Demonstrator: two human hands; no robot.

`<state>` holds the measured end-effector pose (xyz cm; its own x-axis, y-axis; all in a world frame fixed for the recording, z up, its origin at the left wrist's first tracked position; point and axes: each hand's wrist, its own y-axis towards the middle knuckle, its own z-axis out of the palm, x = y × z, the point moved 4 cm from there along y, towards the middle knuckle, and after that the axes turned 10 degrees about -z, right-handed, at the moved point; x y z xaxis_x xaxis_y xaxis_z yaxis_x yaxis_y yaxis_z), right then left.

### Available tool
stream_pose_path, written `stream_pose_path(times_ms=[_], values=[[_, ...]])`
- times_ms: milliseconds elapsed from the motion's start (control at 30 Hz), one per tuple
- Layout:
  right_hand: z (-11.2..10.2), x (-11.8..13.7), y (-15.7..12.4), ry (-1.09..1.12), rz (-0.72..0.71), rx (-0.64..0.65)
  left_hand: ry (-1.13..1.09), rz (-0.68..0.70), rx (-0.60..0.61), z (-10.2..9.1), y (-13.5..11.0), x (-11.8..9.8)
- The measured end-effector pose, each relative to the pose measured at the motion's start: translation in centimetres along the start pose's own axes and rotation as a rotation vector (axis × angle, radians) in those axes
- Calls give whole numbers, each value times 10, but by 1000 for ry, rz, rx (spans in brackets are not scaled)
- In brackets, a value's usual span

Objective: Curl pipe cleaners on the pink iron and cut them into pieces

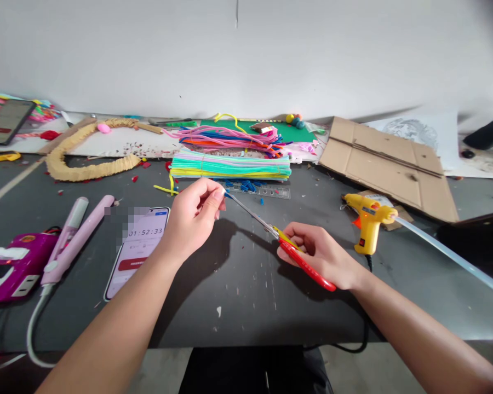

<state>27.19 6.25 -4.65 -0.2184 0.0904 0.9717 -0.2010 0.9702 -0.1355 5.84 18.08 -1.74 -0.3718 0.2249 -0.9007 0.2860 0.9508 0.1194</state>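
My left hand (pixel 201 213) is raised over the table with thumb and forefinger pinched together. A small blue fuzzy bit (pixel 227 195) shows at the fingertips, apparently the end of a pipe cleaner; the rest is hidden. My right hand (pixel 318 251) grips red-and-yellow-handled scissors (pixel 306 265), seen nearly edge-on. Their long thin blades point left and reach the blue bit. Whether the blades are apart cannot be made out. Short blue pieces (pixel 250 186) lie behind my hands on a clear ruler (pixel 277 192).
Bundled pipe cleaners (pixel 230 165) lie behind the ruler. A yellow glue gun (pixel 367 216) with a long glue stick and flattened cardboard (pixel 386 169) are on the right. A phone (pixel 137 251), a pink hair straightener (pixel 80 238) and a purple power strip (pixel 22 268) are on the left.
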Motion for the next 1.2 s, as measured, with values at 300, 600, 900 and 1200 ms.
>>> stream_pose_path(times_ms=[300,600,900,1200], values=[[-1,4,1,117,67,40,-24,4,16,0,0,-1],[-2,9,2,154,84,64,-65,-23,49,0,2,2],[-2,9,3,163,81,68,-58,-32,26,0,1,3],[-2,6,3,159,64,55,-62,-35,13,1,2,3]])
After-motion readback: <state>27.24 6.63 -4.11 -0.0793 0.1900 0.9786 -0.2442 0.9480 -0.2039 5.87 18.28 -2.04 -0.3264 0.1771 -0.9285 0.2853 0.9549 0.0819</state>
